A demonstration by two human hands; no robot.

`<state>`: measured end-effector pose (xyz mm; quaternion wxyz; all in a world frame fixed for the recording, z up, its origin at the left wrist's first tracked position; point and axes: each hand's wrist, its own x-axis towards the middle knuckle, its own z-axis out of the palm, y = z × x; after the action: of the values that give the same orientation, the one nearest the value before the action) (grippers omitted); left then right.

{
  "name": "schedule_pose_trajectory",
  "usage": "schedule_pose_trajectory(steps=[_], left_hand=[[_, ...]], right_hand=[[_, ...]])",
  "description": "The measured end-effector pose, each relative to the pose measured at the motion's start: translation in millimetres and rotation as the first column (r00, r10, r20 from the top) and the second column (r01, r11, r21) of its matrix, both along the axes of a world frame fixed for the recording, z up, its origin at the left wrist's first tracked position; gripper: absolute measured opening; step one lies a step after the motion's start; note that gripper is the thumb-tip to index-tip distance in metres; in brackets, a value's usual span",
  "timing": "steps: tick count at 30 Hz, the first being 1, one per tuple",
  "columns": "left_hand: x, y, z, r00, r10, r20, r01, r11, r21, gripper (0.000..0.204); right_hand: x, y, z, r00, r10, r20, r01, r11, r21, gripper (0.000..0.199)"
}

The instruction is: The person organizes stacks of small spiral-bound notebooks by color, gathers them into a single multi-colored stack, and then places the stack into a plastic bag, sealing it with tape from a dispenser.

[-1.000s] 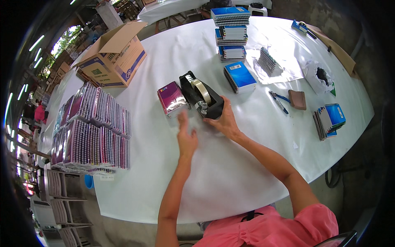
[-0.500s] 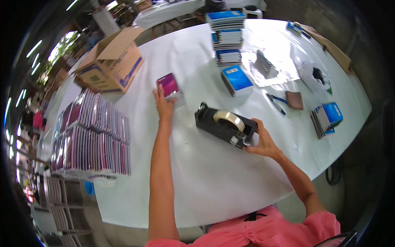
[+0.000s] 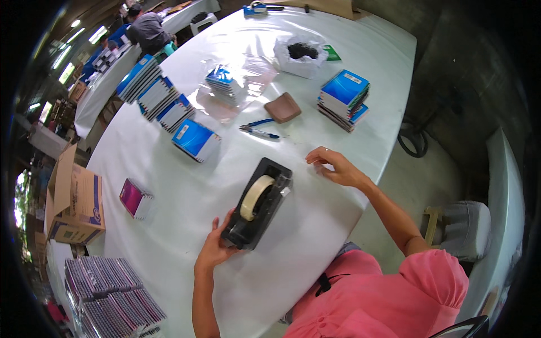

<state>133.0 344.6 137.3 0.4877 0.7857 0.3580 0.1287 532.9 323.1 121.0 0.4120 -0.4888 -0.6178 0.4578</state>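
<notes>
From where I stand, the black tape dispenser (image 3: 266, 213) sits on or just above the desk (image 3: 315, 231), touching the left hand (image 3: 214, 248), which grips its near end, presumably to steady it. The right hand (image 3: 339, 169), empty, fingers loosely curled, hovers farther right. Beyond, maroon notebooks (image 3: 133, 197) and blue notebooks (image 3: 195, 139) seem grouped by cover.

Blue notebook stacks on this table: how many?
4: tall stack at left, low stack just nearer, small stack at clear plastic, right stack. More might hide behind the tall one.

L hand (image 3: 215, 247) partly hidden by tape dispenser (image 3: 258, 204), dark stuff (image 3: 302, 51) in wht bag (image 3: 301, 69) unclear.
</notes>
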Motion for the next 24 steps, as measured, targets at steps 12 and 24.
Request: schedule_pose_trajectory(steps=[12, 24], left_hand=[[72, -67, -31, 0.961, 0.265, 0.076, -0.275, 0.947, 0.167, 0.110], [176, -38, -37, 0.961, 0.214, 0.177, -0.255, 0.933, 0.255, 0.112]], right_hand=[[14, 3, -5, 0.795, -0.239, 0.557, -0.067, 0.878, 0.473, 0.025], [95, -20, -23, 0.624, -0.586, 0.517, 0.309, 0.793, 0.526, 0.014]])
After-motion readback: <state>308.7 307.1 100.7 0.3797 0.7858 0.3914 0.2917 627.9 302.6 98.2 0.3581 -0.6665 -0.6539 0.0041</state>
